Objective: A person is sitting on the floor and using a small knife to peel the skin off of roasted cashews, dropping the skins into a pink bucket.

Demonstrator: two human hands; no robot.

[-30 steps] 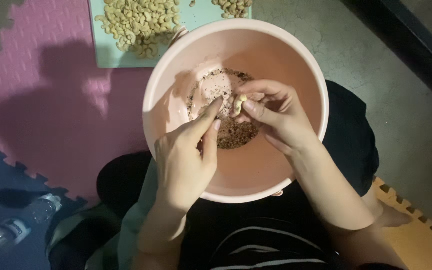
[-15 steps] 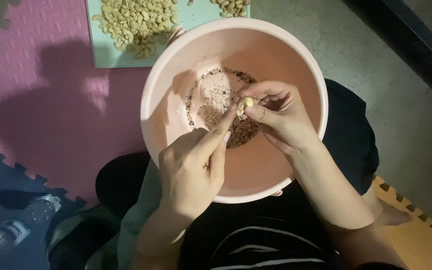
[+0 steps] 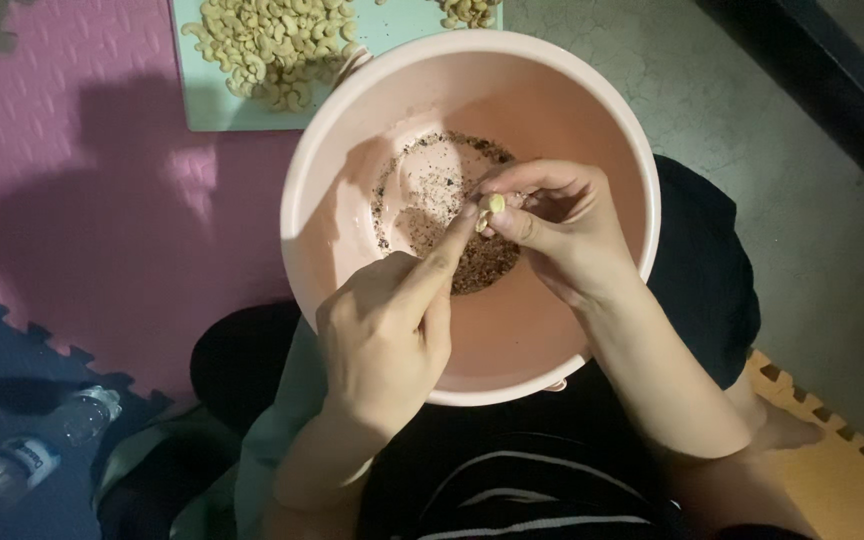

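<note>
- Right hand (image 3: 557,235) pinches a pale cashew (image 3: 493,205) over the pink basin (image 3: 612,130), so husk debris falls inside.
- Left hand (image 3: 392,335), mostly curled, extends its forefinger against the cashew, gripping nothing.
- Peeled cashews (image 3: 267,45) lie on a tray beyond the basin.

My left hand (image 3: 392,330) reaches up from the lower left with the back facing the camera, its index finger stretched out straight and the other fingers curled under. My right hand (image 3: 552,235) comes in from the lower right, the wrist bent inward, its fingers (image 3: 522,228) pinched together just beside the left index fingertip.
</note>
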